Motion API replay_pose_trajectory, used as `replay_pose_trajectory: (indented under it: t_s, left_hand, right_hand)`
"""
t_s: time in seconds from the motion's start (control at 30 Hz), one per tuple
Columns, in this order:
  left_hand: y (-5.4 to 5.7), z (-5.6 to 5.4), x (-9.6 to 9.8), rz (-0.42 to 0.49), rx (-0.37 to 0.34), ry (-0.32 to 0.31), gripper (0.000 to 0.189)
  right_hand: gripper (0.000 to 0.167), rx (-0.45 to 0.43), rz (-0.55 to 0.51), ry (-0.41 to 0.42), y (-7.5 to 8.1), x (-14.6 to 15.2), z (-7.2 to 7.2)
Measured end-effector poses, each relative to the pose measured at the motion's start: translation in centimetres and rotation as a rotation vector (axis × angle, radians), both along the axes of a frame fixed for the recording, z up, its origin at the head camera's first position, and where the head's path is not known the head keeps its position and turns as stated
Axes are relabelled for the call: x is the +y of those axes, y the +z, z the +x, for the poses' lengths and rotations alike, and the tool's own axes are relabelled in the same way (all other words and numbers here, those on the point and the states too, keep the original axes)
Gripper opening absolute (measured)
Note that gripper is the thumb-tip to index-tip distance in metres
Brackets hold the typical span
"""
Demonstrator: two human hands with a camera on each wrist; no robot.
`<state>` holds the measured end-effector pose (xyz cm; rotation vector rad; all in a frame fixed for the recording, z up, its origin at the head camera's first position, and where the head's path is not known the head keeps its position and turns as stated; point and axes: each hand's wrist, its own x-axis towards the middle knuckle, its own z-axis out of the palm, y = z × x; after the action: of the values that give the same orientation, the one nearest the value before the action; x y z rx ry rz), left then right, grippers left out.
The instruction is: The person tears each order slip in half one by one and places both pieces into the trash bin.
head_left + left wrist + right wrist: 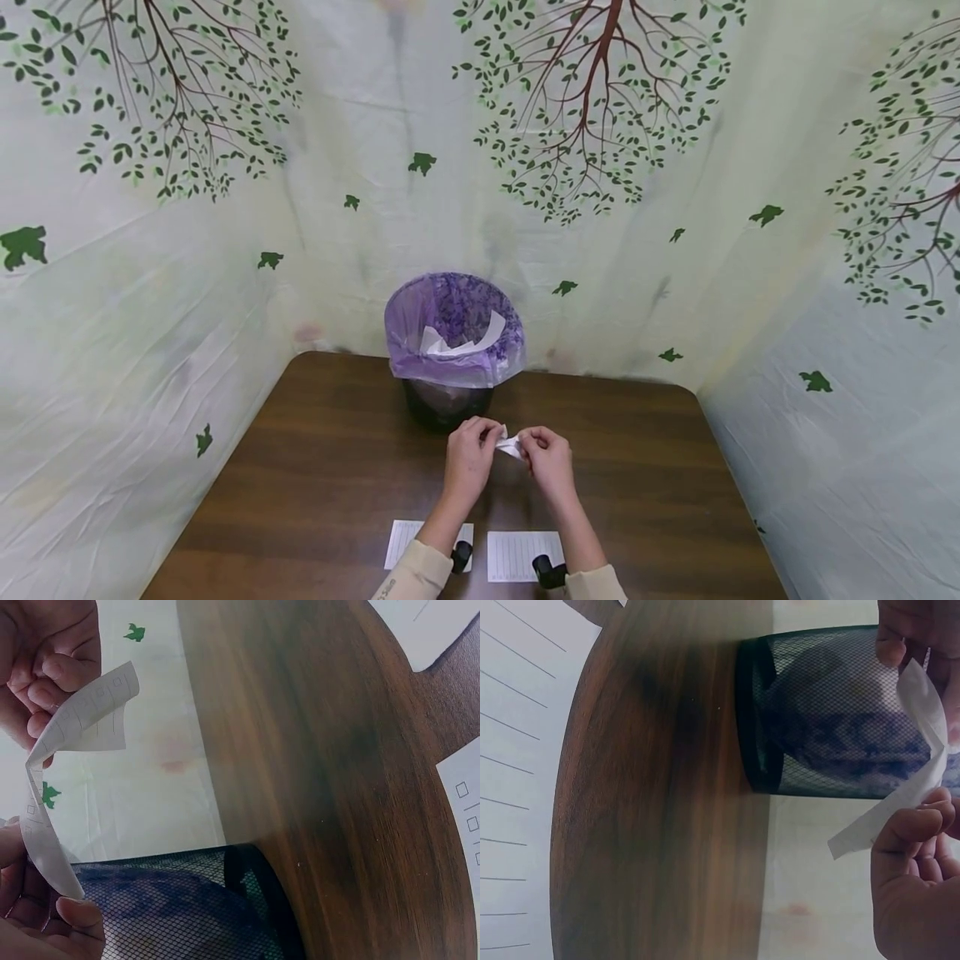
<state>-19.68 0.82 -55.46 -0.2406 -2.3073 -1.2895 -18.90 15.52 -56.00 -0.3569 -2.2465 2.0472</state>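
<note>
A narrow strip of white paper (510,447), printed with small checkboxes and lines, stretches between both hands over the table. My left hand (470,454) pinches one end of it, and my right hand (549,458) pinches the other. In the left wrist view the paper strip (46,847) is creased and twisted in the middle, its loose end sticking out past the right hand (56,671). The right wrist view shows the strip (892,814) bent between the left hand (919,641) above and the right hand (911,877) below.
Just beyond the hands stands a black mesh bin (447,404) with a purple liner (408,337); white paper pieces (465,346) lie inside. Two lined paper sheets (517,558) (402,537) lie on the brown table (315,467) beneath the forearms. A leaf-patterned cloth (600,317) hangs behind.
</note>
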Motion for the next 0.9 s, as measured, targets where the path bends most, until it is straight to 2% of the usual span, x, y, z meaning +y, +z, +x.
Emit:
replay_pose_trajectory:
  t_s: [0.27, 0.3, 0.37, 0.5, 0.53, 0.7, 0.9]
  left_hand:
    - [0.0, -0.3, -0.2, 0.033, 0.076, 0.068, 0.006]
    - [0.0, -0.3, -0.3, 0.034, 0.075, 0.077, 0.007]
    - [-0.1, -0.3, -0.5, 0.036, 0.062, 0.087, 0.007]
    - [-0.1, -0.3, -0.6, 0.046, 0.038, 0.089, 0.007]
    - [-0.1, -0.3, -0.6, 0.053, 0.042, 0.091, 0.007]
    - [0.0, -0.3, -0.9, 0.112, 0.054, 0.117, 0.008]
    - [0.0, -0.4, -1.5, 0.221, -0.018, 0.159, 0.007]
  right_hand:
    - [0.019, 0.02, -0.04, -0.056, 0.1, 0.2, -0.1]
    - [0.019, 0.015, -0.044, -0.062, 0.3, 0.2, -0.1]
    - [0.019, 0.009, -0.045, -0.06, 1.7, 0.2, 0.5]
    - [0.018, -0.006, -0.043, -0.055, 3.0, 0.0, 1.1]
    - [0.018, -0.003, -0.045, -0.053, 3.0, 0.0, 1.1]
    - [0.019, -0.006, -0.062, -0.063, 0.6, 0.5, 0.1]
    - [0.02, 0.015, -0.045, -0.084, -0.2, 0.6, 0.0]
